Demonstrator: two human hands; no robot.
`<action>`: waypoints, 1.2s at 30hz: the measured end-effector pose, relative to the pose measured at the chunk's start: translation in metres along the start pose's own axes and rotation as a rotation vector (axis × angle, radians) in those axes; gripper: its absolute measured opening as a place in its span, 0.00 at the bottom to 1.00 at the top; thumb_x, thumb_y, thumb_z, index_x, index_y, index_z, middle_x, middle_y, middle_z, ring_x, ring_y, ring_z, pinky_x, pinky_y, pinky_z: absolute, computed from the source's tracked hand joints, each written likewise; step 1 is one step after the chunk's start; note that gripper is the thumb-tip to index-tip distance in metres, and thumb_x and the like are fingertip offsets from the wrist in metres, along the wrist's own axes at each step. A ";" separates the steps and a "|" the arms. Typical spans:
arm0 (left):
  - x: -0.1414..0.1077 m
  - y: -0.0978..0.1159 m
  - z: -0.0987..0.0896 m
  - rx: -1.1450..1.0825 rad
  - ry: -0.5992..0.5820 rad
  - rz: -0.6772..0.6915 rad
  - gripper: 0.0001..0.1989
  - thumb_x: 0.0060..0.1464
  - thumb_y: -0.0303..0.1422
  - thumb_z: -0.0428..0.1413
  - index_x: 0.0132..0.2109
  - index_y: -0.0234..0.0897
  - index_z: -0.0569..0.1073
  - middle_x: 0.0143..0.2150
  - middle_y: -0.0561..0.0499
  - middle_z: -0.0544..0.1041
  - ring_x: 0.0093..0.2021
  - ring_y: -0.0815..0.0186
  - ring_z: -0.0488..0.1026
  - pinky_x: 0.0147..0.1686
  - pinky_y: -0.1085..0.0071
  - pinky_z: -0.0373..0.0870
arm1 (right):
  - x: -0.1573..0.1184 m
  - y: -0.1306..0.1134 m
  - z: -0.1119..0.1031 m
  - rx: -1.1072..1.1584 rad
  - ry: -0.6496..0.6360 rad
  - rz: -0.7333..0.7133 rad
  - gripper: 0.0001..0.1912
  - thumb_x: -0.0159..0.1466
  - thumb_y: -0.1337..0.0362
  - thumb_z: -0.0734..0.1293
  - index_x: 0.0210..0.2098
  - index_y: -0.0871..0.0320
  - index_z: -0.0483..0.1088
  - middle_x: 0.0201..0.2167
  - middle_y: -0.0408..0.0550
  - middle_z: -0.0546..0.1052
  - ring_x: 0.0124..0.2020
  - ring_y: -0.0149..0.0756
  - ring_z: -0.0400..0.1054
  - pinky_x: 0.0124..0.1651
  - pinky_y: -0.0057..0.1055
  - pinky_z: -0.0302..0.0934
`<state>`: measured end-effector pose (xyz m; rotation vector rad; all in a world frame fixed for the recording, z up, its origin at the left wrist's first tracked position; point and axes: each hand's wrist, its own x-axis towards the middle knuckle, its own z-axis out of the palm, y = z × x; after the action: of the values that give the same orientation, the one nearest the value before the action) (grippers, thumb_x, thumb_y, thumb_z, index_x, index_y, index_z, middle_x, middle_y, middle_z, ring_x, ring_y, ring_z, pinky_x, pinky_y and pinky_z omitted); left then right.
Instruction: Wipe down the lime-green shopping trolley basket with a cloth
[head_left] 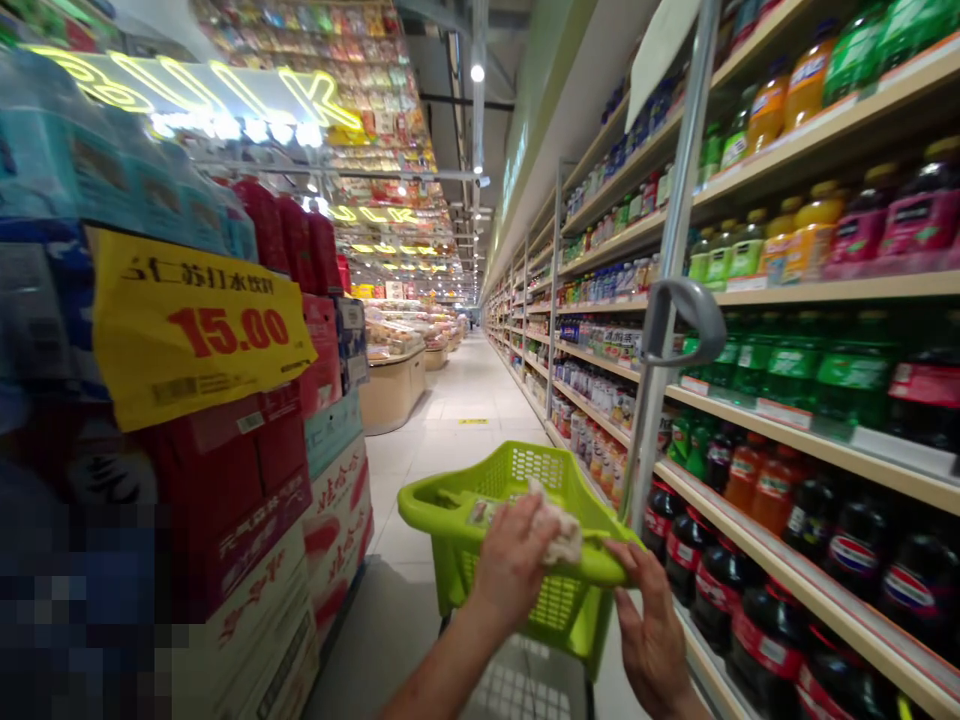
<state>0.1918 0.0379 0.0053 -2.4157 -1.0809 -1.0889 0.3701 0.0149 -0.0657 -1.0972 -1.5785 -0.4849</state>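
Note:
A lime-green plastic shopping cart [465, 575] stands in front of me in the aisle, its perforated basket facing down the shop. My left hand [514, 550] is closed on a crumpled off-white cloth [566, 540] and presses it on the cart's handle bar. At the bar's right end, my right hand [651, 615] grips the green handle with its fingers over the top and its thumb below. Its palm side is partly hidden.
Shelves of bottled drinks [855, 375] line the right side, with a metal post [660, 300] and grey loop [694, 325] close to the cart. Stacked drink cartons [247, 480] with a yellow price sign [202, 330] stand left. The tiled aisle [480, 370] runs ahead past a wooden display counter [390, 390].

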 end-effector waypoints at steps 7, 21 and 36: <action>0.012 0.001 -0.013 -0.167 -0.337 -0.028 0.37 0.45 0.33 0.53 0.61 0.31 0.50 0.62 0.37 0.54 0.62 0.56 0.50 0.59 0.53 0.48 | 0.073 -0.058 0.000 0.087 -0.269 0.094 0.24 0.62 0.60 0.56 0.57 0.58 0.54 0.57 0.55 0.61 0.57 0.43 0.54 0.55 0.44 0.53; -0.014 -0.039 -0.024 0.000 -0.255 -0.158 0.35 0.49 0.41 0.51 0.60 0.35 0.48 0.59 0.39 0.62 0.58 0.56 0.58 0.56 0.48 0.48 | 0.059 0.024 -0.023 0.043 -0.209 0.178 0.16 0.56 0.72 0.56 0.40 0.59 0.69 0.45 0.52 0.71 0.48 0.38 0.63 0.51 0.39 0.59; -0.022 -0.035 -0.005 0.187 -0.047 -0.079 0.25 0.54 0.39 0.47 0.57 0.36 0.58 0.54 0.43 0.68 0.55 0.56 0.63 0.55 0.51 0.50 | 0.066 0.004 -0.017 0.150 -0.256 0.085 0.08 0.56 0.70 0.59 0.35 0.57 0.67 0.45 0.51 0.71 0.49 0.37 0.64 0.50 0.38 0.61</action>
<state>0.1541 0.0475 -0.0092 -2.2798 -1.2437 -0.9136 0.3841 0.0298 -0.0006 -1.1394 -1.7515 -0.1704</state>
